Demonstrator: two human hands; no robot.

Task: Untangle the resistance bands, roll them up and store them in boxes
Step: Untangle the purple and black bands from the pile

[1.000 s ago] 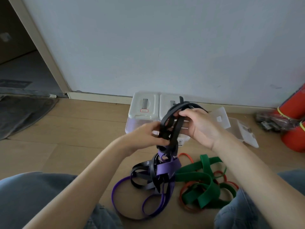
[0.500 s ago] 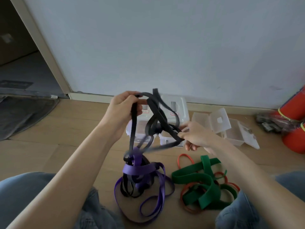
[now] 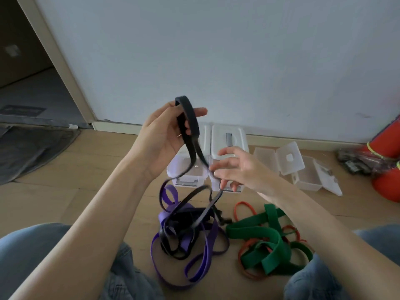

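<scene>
While the black band (image 3: 190, 135) hung from my raised left hand (image 3: 164, 135), its long axis ran nearly straight down, the loop's top hooked over my curled fingers and thumb and its lower strands dropping into the knot on the floor. My right hand (image 3: 236, 167) hovered lower, just beside one hanging strand, its fingers spread and relaxed; motion blur kept me from telling whether the fingertips touched the rubber. Beneath, the rest of the black band lay tangled with a purple band (image 3: 203, 263), whose long loops stretched toward me across the boards. To the right of that knot sat a green band (image 3: 266, 241) wound up with a thin red band (image 3: 244, 206). Behind my hands, 2 white boxes (image 3: 229, 139) stood side by side near the skirting, and 2 clear boxes (image 3: 303, 167) lay with lids flipped up further right. The floor (image 3: 65, 182) was pale wood plank, meeting a plain grey-white wall (image 3: 216, 50). A dark mat (image 3: 32, 148) lay left by an open doorway, and red cylinders (image 3: 387, 161) stood at the right edge.
</scene>
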